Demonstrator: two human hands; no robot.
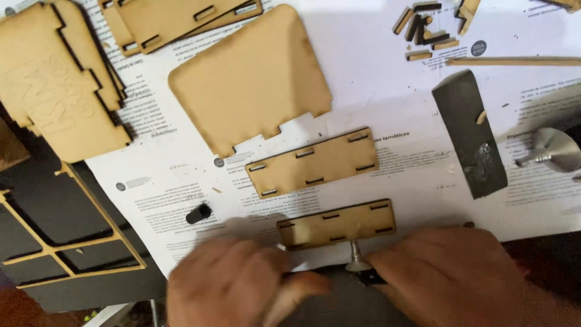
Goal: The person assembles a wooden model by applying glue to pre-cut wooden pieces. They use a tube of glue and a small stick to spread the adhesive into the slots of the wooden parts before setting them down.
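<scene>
Looking down from my head camera, both my hands sit at the near edge of the table. My left hand (233,281) is blurred, fingers curled with the thumb reaching right over something dark; I cannot tell whether it actually grips anything. My right hand (451,272) is curled too, its fingertips pinched on what looks like a small metal knob (357,257) with a short stem, standing just below the near slotted wooden strip (337,224). That strip lies flat on the printed paper sheets (387,72), just beyond my fingers, its long side running left to right. A second slotted wooden strip (313,163) lies a little farther off, tilted, and beyond it a large rounded wooden panel (251,79). A short black cylinder (198,213) rests on the paper to the left. To the right lie a dark sanding block (469,133) and a metal cone-shaped part (554,150). Stepped wooden panels (54,79) are stacked far left, above a cut-out wooden frame (85,242).
</scene>
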